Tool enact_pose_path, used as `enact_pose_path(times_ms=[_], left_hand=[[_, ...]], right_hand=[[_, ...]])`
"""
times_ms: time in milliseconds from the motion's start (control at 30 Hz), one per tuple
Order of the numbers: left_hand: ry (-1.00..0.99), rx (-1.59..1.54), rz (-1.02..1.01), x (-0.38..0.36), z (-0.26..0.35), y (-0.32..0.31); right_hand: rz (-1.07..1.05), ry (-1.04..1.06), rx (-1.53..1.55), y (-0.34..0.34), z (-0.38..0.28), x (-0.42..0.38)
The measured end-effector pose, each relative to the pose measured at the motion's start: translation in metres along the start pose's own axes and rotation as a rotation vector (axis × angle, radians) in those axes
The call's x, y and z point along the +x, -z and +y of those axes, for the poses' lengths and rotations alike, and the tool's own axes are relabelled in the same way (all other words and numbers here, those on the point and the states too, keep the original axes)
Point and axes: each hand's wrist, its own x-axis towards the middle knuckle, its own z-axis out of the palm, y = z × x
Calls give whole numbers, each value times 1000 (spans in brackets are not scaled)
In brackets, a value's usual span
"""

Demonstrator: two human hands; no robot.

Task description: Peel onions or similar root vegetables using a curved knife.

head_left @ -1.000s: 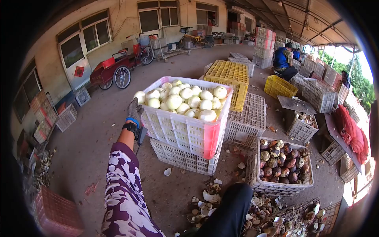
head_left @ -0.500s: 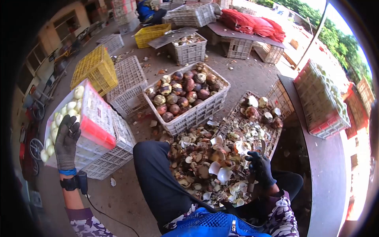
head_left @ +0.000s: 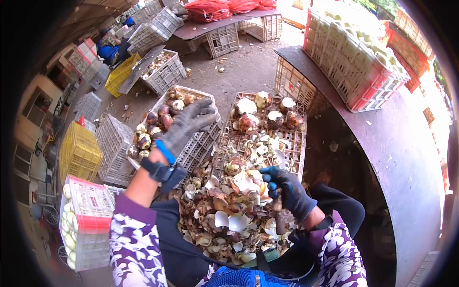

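My left hand [head_left: 189,125], in a dark grey glove, reaches over the near right side of a crate [head_left: 203,143] of unpeeled onions [head_left: 166,121]. Its fingers are stretched out and nothing is in them. My right hand [head_left: 290,193], in a dark blue glove, is closed around a knife [head_left: 280,159]; the blade points away from me and the brown handle shows below the hand. Beneath it lies a heap of onion skins and scraps [head_left: 224,203] between my legs. Several partly peeled onions [head_left: 247,122] sit on an upturned crate [head_left: 299,143] beyond the heap.
To the left stands a red-and-white crate [head_left: 91,225] of peeled onions, near a yellow crate [head_left: 79,153]. At right a dark board [head_left: 377,158] carries another crate [head_left: 334,62] of peeled onions. Red net sacks [head_left: 215,9] lie farther back, and a person [head_left: 109,51] sits at far left.
My left hand has moved from the peeled-onion crate at left across to the unpeeled-onion crate. The view has turned to the right. The knife stays in my right hand.
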Motion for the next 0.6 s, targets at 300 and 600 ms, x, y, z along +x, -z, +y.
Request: enact_pose_path(times_ms=[300,600], left_hand=[[9,431,255,144,-210,-100],[156,333,393,135,-169,-145]], right_hand=[[95,154,9,-12,-41,-29],[137,136,66,-8,-49,-35]])
